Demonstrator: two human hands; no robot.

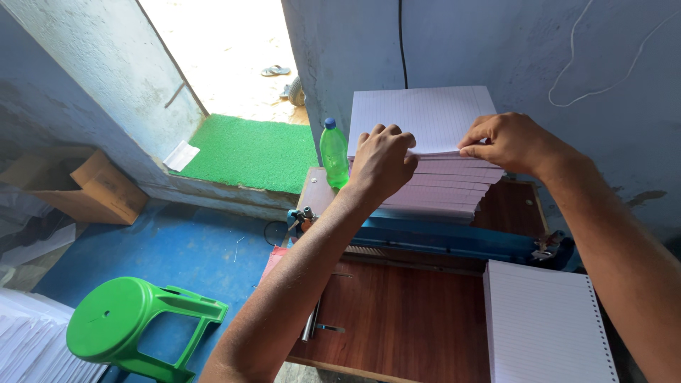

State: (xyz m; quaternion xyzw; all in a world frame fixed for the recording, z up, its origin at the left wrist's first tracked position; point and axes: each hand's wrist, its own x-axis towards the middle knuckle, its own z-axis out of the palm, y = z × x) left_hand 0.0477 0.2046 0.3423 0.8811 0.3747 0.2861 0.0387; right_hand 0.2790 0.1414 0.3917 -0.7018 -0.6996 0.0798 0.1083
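— What's on your left?
— A green stool [124, 326], then a green bottle [334, 154] on the tabletop [404, 319].
— Your hands?
— My left hand [383, 164] and right hand [507, 142] pinch sheets atop the ruled paper stack [425, 117], behind the blue machine [440, 237].

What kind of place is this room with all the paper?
Probably a small paper or notebook-making workshop. Both hands grip a tall stack of lined white sheets behind a long blue metal machine on a reddish-brown wooden table, beside a punched lined pile.
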